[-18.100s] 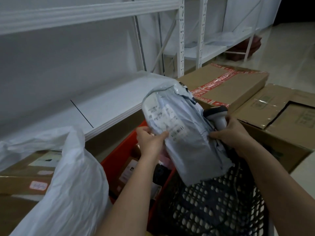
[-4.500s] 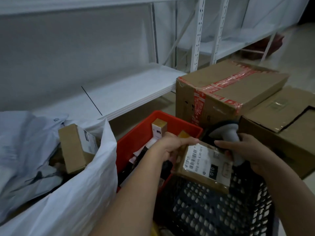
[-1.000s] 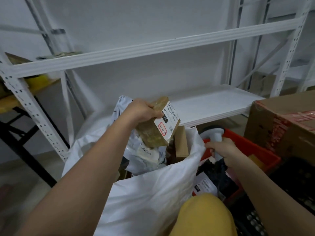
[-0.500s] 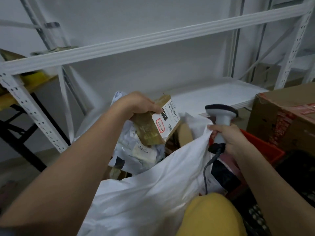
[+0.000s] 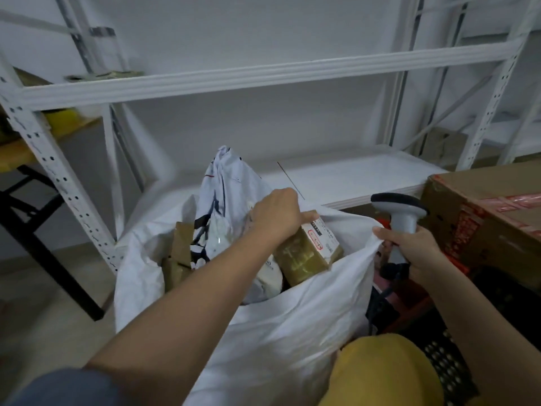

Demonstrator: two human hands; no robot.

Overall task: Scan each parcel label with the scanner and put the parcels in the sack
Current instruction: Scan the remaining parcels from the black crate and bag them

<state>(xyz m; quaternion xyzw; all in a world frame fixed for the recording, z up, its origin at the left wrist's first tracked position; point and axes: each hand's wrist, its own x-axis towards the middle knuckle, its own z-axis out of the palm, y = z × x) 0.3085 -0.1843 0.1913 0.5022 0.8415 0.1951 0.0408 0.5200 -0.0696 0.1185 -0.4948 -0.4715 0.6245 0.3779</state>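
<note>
Left hand [image 5: 278,213] gripping brown box [image 5: 306,253] inside mouth of white sack [image 5: 292,332]. Right hand [image 5: 415,250] clutching scanner [image 5: 402,218] handle, also pinching sack rim.

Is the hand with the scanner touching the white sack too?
Touching. The head view shows the right hand gripping the scanner while its fingertips pinch the sack rim.

Your way into the sack [image 5: 292,332] was tight: a grey mailer [image 5: 225,206] and boxes [image 5: 180,253] crowded its left side, the held parcel [image 5: 304,256] filled the right, and the shelf [image 5: 351,177] stood close behind its mouth
</note>
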